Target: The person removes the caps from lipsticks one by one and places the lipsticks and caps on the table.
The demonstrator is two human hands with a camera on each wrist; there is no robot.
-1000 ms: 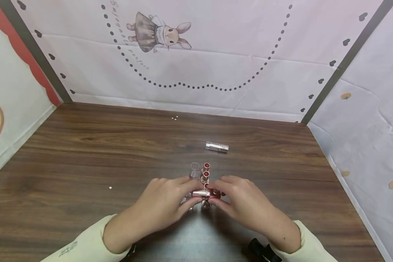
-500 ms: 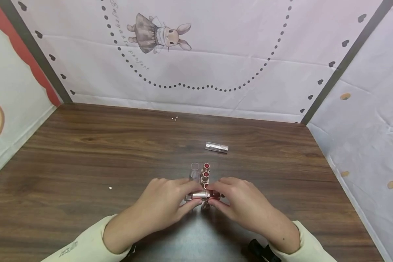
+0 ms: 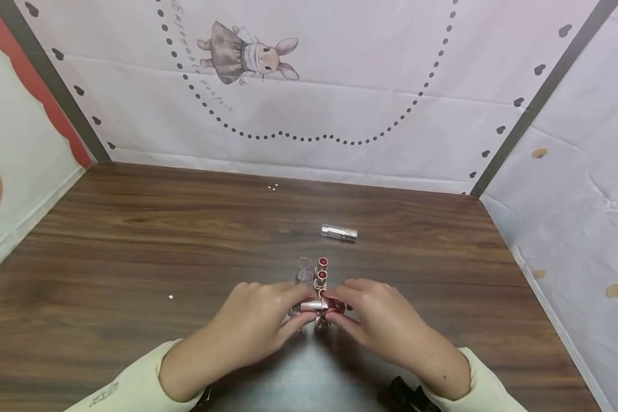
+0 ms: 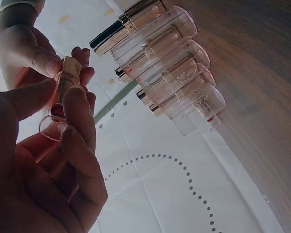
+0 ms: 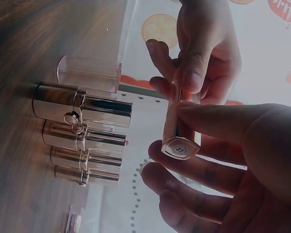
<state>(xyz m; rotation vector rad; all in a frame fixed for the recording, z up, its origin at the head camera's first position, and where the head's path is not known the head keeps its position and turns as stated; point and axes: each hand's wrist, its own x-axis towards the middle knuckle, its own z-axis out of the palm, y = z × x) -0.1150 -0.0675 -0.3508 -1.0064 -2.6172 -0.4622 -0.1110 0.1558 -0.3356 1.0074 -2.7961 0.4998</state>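
Note:
Between both hands, level above the table, is a lipstick [image 3: 313,305] with a gold base and a clear cap. My left hand [image 3: 260,313] holds its capped end; in the left wrist view a red bullet [image 4: 57,111] shows close to the cap's rim. Thumb and fingers of my right hand [image 3: 381,319] pinch the gold base, whose round-labelled end [image 5: 181,148] faces the right wrist camera. Behind and below the hands, several uncapped gold lipsticks [image 5: 109,110] stand upright in a row. Clear caps [image 5: 89,74] stand beside them, partly hidden by the left hand in the head view.
A silver tube [image 3: 339,232] with a clear part lies on its side farther back on the wooden table [image 3: 185,229]. Small white bits [image 3: 273,187] lie near the back edge, and another white bit [image 3: 170,297] at left. Printed cloth walls surround the table.
Both hands keep their hold on the lipstick and stay almost in place. The head view has shifted slightly; the standing lipsticks and the lying tube have not moved.

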